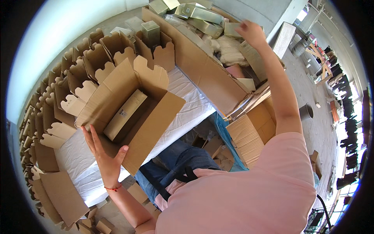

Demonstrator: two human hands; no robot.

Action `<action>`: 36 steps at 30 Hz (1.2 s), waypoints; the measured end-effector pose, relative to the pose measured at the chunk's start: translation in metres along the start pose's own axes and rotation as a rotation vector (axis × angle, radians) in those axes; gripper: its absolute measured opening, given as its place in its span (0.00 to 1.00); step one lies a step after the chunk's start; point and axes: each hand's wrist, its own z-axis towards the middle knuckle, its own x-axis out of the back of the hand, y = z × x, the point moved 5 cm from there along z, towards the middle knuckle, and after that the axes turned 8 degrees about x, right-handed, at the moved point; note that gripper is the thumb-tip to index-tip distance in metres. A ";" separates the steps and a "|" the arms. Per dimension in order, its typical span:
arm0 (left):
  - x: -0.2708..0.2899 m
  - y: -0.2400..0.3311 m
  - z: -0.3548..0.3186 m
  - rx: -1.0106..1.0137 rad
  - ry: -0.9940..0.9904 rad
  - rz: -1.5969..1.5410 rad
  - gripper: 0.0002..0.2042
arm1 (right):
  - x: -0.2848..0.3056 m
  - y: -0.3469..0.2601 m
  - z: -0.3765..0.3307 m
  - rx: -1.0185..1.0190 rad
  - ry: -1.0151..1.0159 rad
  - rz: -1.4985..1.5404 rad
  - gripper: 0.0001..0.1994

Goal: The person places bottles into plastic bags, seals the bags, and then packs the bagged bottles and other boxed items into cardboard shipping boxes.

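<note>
My left hand (104,156) is against the near end of an open cardboard box (154,130), its fingers stretched out and the thumb spread apart along the rim. The box tilts at the edge of the white-covered table (194,102). Inside it lies one long, narrow gold carton (125,115) with a small label. My right hand (253,34) is raised over a large cardboard bin (194,72) of gold and silver cartons. Its fingers are loosely bent beside a gold carton (232,29), and nothing shows in them.
Rows of open cardboard boxes with notched flaps (83,66) fill the table's left and far side; one holds an upright gold carton (150,33). An opened box (253,134) stands at my right. A dark bucket (306,112) is on the floor beyond. Cardboard pieces lie below.
</note>
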 end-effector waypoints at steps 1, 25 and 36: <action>-0.004 0.003 0.002 -0.008 -0.008 -0.010 0.52 | -0.015 0.070 -0.015 -0.027 -0.009 -0.154 0.25; 0.014 -0.015 -0.003 0.075 0.023 0.032 0.56 | 0.037 -0.304 -0.063 1.063 -0.286 0.781 0.31; 0.009 -0.015 -0.004 0.041 0.045 0.019 0.60 | -0.028 -0.414 -0.103 1.287 -0.722 0.505 0.19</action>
